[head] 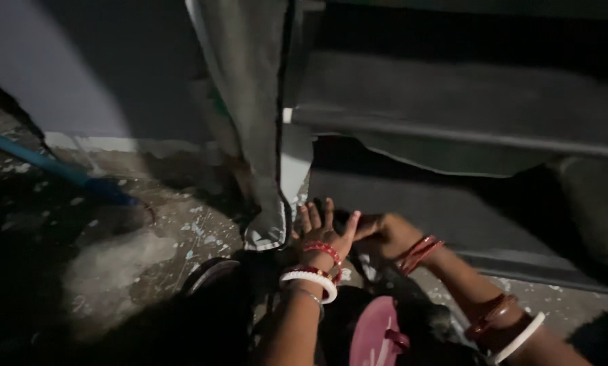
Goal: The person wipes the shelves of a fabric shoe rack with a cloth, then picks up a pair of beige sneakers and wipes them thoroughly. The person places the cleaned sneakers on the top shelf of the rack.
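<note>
Pretty dark shot. The left hand (pixel 324 227) was spread flat, fingers wide, holding nothing, pressed low against the bottom edge of a hanging grey curtain (pixel 263 156) by a dark bed frame (pixel 453 122). The right hand (pixel 385 234) sat just beside it, fingers curled, but I couldn't tell what its grip held. A pink sandal (pixel 378 332) was below, and a blue pipe (pixel 53 166) lay on the speckled floor (pixel 114 257).
</note>
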